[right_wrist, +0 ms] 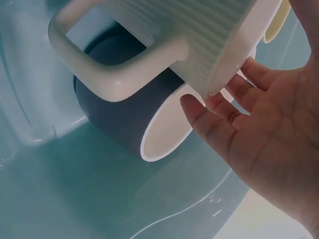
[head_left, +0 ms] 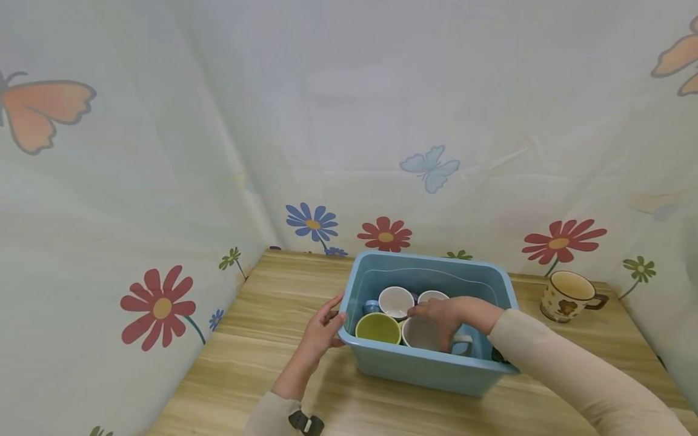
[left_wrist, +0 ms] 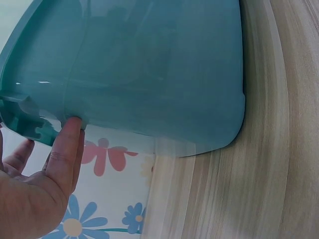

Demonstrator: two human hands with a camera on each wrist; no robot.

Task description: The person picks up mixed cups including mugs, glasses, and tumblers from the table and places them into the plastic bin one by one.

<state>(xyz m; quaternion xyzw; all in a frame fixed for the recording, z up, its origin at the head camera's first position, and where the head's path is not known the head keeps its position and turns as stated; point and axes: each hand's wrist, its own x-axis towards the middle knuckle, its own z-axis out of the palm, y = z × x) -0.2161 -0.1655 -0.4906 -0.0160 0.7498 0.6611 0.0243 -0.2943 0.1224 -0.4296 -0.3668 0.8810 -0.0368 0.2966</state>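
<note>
A blue plastic bin (head_left: 425, 370) stands on the wooden table with several mugs inside. At its left end my left hand (head_left: 322, 330) grips the rim, fingers hooked at the edge in the left wrist view. My right hand (head_left: 444, 315) reaches into the bin over a white ribbed mug (right_wrist: 199, 45) with a squarish handle. Its fingers are spread and fairly straight, fingertips right at that mug's rim. Beside them in the right wrist view lies a dark grey mug (right_wrist: 124, 109) with a white inside. A yellow-green mug (head_left: 378, 329) and a white-lined mug (head_left: 396, 301) sit to the left.
A cream mug (head_left: 568, 295) with a bear picture and brown handle stands on the table (head_left: 272, 303) right of the bin. Another white-rimmed mug (head_left: 433, 296) is at the bin's back. A flowered curtain (head_left: 349, 121) hangs behind the table and along its left side.
</note>
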